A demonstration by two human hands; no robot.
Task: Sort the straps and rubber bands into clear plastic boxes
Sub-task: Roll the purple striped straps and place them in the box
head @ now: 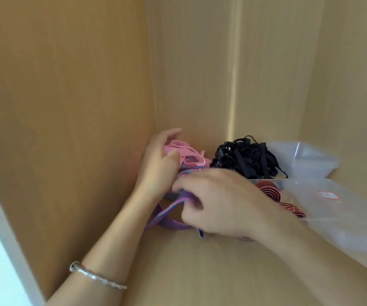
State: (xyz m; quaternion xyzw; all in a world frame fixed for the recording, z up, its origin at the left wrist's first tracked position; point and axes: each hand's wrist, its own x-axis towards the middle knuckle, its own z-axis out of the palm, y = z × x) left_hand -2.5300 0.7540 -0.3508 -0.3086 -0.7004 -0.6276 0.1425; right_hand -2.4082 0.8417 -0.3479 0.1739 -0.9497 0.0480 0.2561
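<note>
Inside a wooden cabinet, my left hand (158,164) grips a bundle of pink rubber bands (186,154) against the left wall. My right hand (220,202) pinches a purple strap (167,219) whose loops trail onto the shelf floor. A pile of black elastic bands (244,156) sits heaped behind my right hand. Red-and-black striped straps (268,189) lie coiled in a clear plastic box (288,181) to the right. My right hand hides the box's left part.
A second clear plastic box (304,157) stands at the back right. A clear plastic bag (343,215) with a red-edged label lies at the right. The cabinet's left wall (67,107) and back wall (200,74) close the space in. A silver bangle (96,277) circles my left wrist.
</note>
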